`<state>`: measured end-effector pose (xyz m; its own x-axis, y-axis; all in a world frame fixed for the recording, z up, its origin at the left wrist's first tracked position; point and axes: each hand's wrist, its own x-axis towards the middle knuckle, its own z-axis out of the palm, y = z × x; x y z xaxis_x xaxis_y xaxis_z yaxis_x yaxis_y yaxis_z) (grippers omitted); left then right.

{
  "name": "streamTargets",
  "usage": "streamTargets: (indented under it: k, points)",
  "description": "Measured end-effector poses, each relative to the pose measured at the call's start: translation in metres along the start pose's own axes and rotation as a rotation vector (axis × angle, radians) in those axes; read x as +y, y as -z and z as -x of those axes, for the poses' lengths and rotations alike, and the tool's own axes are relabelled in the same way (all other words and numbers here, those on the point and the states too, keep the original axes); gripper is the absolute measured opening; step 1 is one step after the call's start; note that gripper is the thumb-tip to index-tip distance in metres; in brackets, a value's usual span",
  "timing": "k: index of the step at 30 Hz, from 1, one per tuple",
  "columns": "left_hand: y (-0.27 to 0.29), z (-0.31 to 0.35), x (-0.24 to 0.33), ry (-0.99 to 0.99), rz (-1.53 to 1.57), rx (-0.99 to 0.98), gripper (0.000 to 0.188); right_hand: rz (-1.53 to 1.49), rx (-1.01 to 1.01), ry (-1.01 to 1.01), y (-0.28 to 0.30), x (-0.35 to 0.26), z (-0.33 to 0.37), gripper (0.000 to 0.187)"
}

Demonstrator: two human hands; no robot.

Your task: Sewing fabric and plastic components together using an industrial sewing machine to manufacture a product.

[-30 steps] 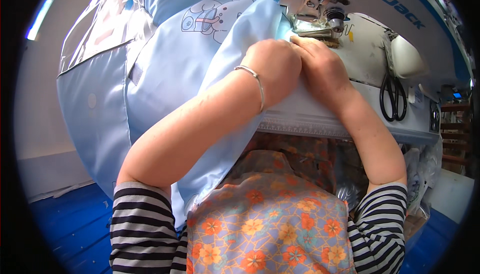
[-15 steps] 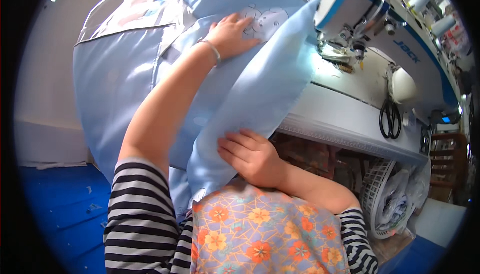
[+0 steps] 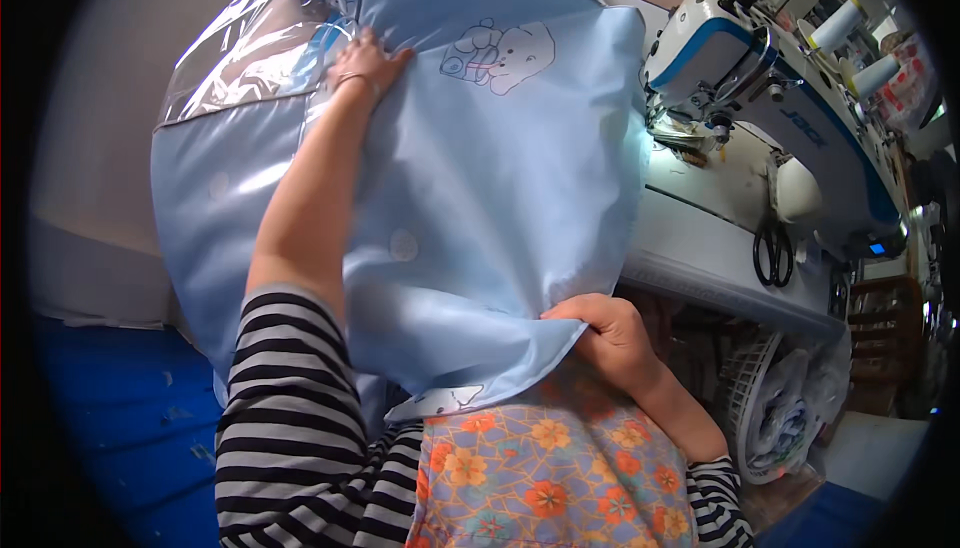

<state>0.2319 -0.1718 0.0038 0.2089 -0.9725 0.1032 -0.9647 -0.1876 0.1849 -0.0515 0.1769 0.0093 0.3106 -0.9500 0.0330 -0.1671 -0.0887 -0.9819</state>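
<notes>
A large light blue fabric piece (image 3: 480,168) with printed cartoon animals spreads over the table and hangs down toward my lap. At its far left a clear plastic panel (image 3: 235,58) is joined to the blue cloth by a dark seam. My left hand (image 3: 368,63) lies on the cloth beside that panel, fingers spread. Lower right, my right hand (image 3: 610,333) pinches the near edge of the fabric, gathering it into folds. The cloth's right side reaches the sewing machine (image 3: 720,58), near its lit needle area.
Black scissors (image 3: 772,253) lie on the machine table (image 3: 700,233), right of the cloth. Below stands a white plastic basket (image 3: 750,408) with bags and scraps. Thread cones (image 3: 838,26) stand behind the machine. Blue flooring (image 3: 120,428) shows at lower left.
My left hand has slid left and away toward the plastic panel. My right hand has moved right and now grips the fabric edge; the folded-over flap is opened out to the right.
</notes>
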Motion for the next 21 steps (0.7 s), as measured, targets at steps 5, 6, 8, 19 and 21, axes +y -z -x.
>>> streamTargets:
  k: [5, 6, 8, 19, 21]
  points:
    - [-0.018, -0.028, -0.051, -0.220, 0.082, 0.008, 0.053, 0.109, 0.002, 0.174, 0.001, -0.013, -0.009, 0.013]
    - [-0.019, -0.030, -0.055, -0.294, 0.148, -0.071, 0.046, 0.155, 0.016, 0.284, 0.001, -0.015, -0.010, 0.012]
    - [-0.014, -0.023, -0.054, -0.314, 0.143, -0.033, 0.035, 0.191, 0.052, 0.384, 0.003, -0.018, -0.009, 0.012]
    - [0.029, 0.199, 0.144, -1.607, 0.340, 0.188, 0.038, -0.005, 0.102, 0.090, 0.006, 0.015, 0.015, 0.013]
    - [0.020, 0.205, 0.160, -1.421, 0.109, -0.012, 0.038, -0.095, 0.095, 0.008, 0.013, 0.016, 0.017, 0.012]
